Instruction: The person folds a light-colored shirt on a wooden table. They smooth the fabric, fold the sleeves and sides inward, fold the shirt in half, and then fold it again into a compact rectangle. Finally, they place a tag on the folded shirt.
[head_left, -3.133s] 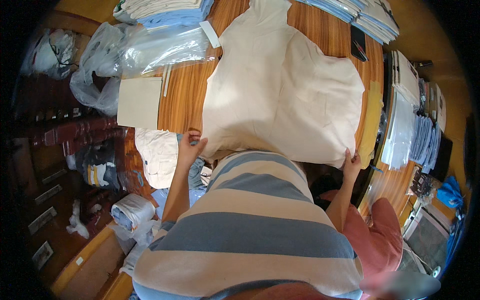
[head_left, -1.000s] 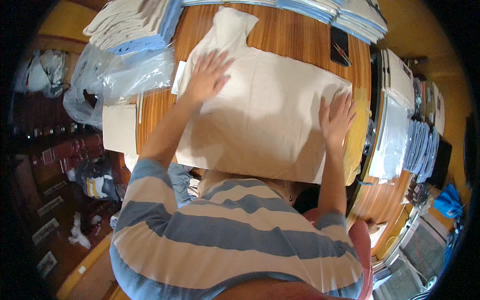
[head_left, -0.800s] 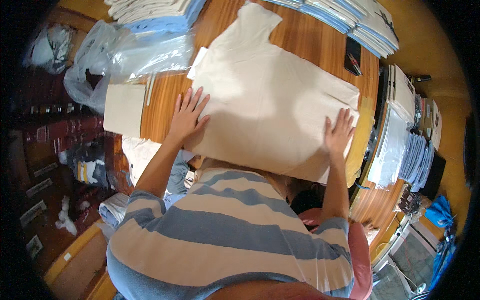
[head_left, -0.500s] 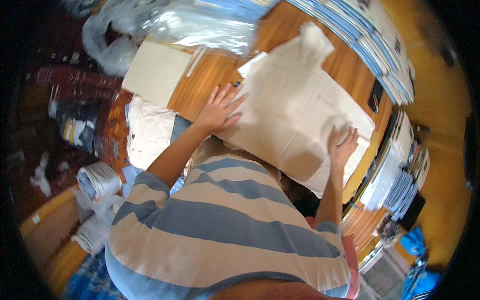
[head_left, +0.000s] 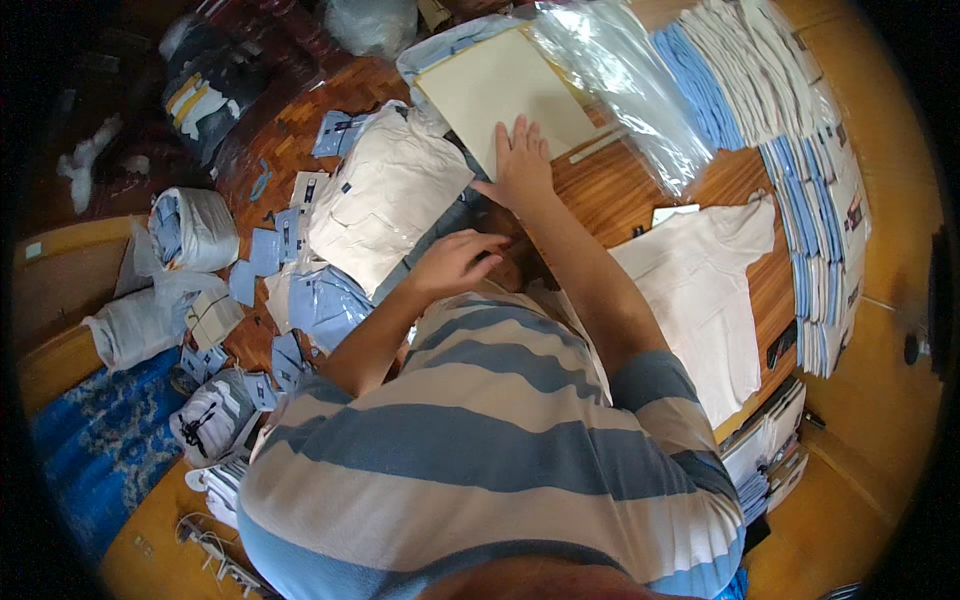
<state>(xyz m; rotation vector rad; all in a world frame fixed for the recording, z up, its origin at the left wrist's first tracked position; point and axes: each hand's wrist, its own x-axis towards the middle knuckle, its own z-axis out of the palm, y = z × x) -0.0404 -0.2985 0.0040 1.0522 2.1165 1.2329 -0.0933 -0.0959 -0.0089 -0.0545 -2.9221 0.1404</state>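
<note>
From where I'm standing, far off to the left of the left hand, a plastic-wrapped roll [head_left: 195,228] is sitting beyond a scatter of small blue pieces. Nearer, just left of that hand, a folded cream garment [head_left: 385,190] is lying at a slant, with a blue garment [head_left: 328,305] in clear wrapping showing below it. The left hand [head_left: 455,262] itself is hovering in front of the striped top [head_left: 480,400], its fingers loosely bent, thumb standing apart, nothing visible in its hold. Above it and to its right, the right hand [head_left: 522,165] is reaching across, fingers spread over the near corner of a cream board [head_left: 515,80]. A narrow pale strip [head_left: 597,143] is lying just to that hand's right on the bench [head_left: 605,185], with clear plastic bags [head_left: 630,95] beyond it. Farther right and lower than both hands, the cream shirt [head_left: 700,300] is lying spread out, untouched by either. A moment ago both palms were resting on it; now the person is turning leftward, so attention seems to be passing from the shirt to the board. At the far right, well away from the hands, folded stacks [head_left: 815,250] are lining the bench.
</note>
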